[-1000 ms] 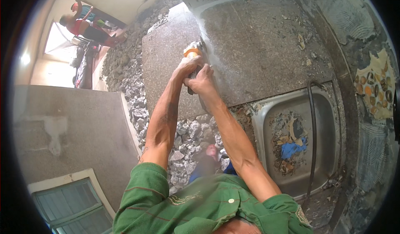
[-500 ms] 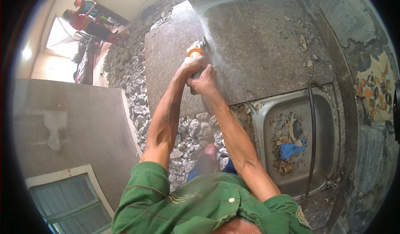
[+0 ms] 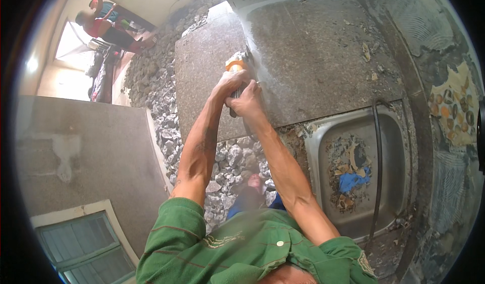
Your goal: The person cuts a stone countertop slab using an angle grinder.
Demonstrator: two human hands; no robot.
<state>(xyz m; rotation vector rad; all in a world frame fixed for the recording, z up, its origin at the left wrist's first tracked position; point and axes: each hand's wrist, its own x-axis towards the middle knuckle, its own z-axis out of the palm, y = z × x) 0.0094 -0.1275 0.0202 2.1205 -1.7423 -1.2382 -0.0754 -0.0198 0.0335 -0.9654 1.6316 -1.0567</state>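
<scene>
Both my arms stretch forward to an angle grinder [image 3: 235,65] with an orange-yellow body and a pale, dusty head. My left hand [image 3: 231,80] wraps around its body just behind the head. Closer to me, my right hand [image 3: 246,100] is closed on the rear part of the grinder. The disc stands on edge at the right of the head, along a whitish dusty line in the speckled stone slab [image 3: 303,51]. How deep the disc sits in the slab cannot be seen. My fingers hide much of the grinder's body.
A steel sink [image 3: 323,193] holding debris and a blue scrap [image 3: 353,181] lies right, with a dark hose [image 3: 378,157] across it. Broken rubble [image 3: 233,155] covers the floor around my foot. Two people [image 3: 98,24] are at the far left, near a bright opening.
Very little differs. The grinder and both hands stay at nearly the same place on the slab, with at most a slight shift.
</scene>
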